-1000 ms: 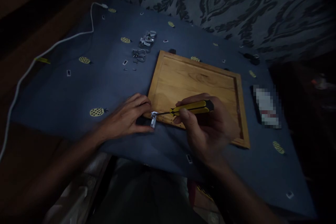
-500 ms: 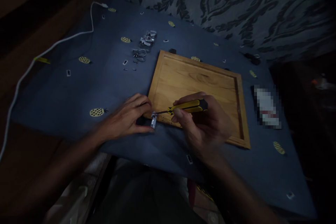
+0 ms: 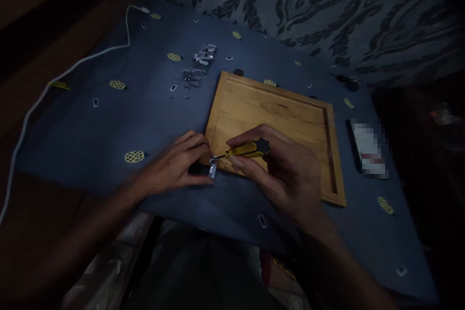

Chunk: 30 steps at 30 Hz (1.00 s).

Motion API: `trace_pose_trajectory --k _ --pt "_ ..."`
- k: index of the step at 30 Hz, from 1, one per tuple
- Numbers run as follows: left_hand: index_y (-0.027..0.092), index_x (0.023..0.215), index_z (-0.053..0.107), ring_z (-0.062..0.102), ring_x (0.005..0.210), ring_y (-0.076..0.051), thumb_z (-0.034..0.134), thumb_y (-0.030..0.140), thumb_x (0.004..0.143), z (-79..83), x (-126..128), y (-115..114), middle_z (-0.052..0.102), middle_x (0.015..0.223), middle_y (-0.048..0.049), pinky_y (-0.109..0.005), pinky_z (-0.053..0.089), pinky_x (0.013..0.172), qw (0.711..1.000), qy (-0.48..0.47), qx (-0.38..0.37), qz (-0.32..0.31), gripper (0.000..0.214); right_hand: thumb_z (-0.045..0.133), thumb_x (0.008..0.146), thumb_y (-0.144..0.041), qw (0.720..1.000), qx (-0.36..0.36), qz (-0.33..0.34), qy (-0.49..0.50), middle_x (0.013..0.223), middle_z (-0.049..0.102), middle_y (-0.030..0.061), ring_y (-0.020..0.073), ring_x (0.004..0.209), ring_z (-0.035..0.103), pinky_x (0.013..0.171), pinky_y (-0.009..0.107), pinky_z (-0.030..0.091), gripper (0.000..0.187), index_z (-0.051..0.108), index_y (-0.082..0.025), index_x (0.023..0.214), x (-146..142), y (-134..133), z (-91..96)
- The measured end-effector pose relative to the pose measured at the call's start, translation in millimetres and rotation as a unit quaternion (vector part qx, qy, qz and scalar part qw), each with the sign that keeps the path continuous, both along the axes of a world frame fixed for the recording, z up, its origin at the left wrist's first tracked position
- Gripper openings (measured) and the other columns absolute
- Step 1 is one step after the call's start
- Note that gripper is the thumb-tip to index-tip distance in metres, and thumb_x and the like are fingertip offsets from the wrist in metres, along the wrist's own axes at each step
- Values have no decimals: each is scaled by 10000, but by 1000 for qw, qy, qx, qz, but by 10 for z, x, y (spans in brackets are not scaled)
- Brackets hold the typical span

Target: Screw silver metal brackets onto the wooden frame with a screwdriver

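Observation:
A wooden panel [image 3: 269,121] with a raised frame lies flat, its near left corner toward me. At that corner sits a small shiny metal hinge [image 3: 212,169]. My left hand [image 3: 185,157] is closed around the corner, fingers on the panel's edge and thumb against the hinge. In my right hand [image 3: 290,174] is a yellow and black screwdriver [image 3: 249,149], gripped by its handle above the panel. The shaft points left and its tip meets the hinge. Any screw under the tip is too small to make out.
Several metal hinges [image 3: 203,55] lie beyond the panel's left side, with small screws [image 3: 186,98] nearer. A white cable [image 3: 87,55] runs along the left. A blurred-out, phone-like object [image 3: 368,147] lies right, below a dark object [image 3: 348,81]. Blue patterned cloth [image 3: 90,145] covers the table.
My right hand has shifted slightly left along the screwdriver and changed its grip, with the handle turned a little. The left hand, hinge and panel stay in place.

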State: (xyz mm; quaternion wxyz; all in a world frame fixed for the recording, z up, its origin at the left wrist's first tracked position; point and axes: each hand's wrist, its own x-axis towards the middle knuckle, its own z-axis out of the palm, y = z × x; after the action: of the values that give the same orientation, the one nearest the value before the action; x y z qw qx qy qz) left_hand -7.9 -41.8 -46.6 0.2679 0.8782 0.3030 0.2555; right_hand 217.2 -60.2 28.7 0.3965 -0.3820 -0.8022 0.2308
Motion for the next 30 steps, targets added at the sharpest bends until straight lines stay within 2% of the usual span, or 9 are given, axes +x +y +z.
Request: trace_pose_trajectory --k 4,10,14,19,25,30 --pt "164 1120 666 576 1088 -262 763 498 932 13 1 -4 652 1160 -94 -379 525 941 1000 6 2 4 395 739 958 -257 999 11 -42 -5 793 680 14 161 684 660 589 288 499 142 670 -219 839 -24 9 -73" --pt "163 1125 651 566 1046 -247 764 477 936 32 5 -3 635 1109 -77 -371 519 936 1000 4 2 5 383 787 916 -289 994 48 -91 31 697 612 -13 148 622 596 574 285 465 243 613 -212 764 -141 37 -183" --pt "146 1137 656 567 1039 -249 769 466 935 33 6 0 636 1093 -82 -367 514 927 1000 6 10 3 396 768 927 -257 993 46 -101 35 699 616 -22 145 615 599 566 287 465 205 623 -219 787 -136 0 -172" --pt "153 1133 662 584 1053 -250 749 501 941 30 0 9 649 1118 -87 -365 517 918 1000 9 6 -1 406 748 949 -256 982 80 -148 88 844 705 17 174 727 678 638 330 517 86 677 -234 907 -32 -136 -116" --pt "156 1105 662 588 1058 -254 744 519 939 17 1 11 655 1117 -87 -378 523 927 1000 10 12 3 407 713 961 -207 989 62 -114 64 836 703 14 161 724 681 640 309 533 55 666 -221 935 -18 -195 -162" --pt "145 1137 675 593 1072 -257 779 485 921 18 1 10 659 1133 -95 -380 526 942 1000 9 12 0 416 722 958 -204 990 45 -115 60 839 701 7 154 739 683 656 298 543 71 665 -218 920 -40 -194 -212"
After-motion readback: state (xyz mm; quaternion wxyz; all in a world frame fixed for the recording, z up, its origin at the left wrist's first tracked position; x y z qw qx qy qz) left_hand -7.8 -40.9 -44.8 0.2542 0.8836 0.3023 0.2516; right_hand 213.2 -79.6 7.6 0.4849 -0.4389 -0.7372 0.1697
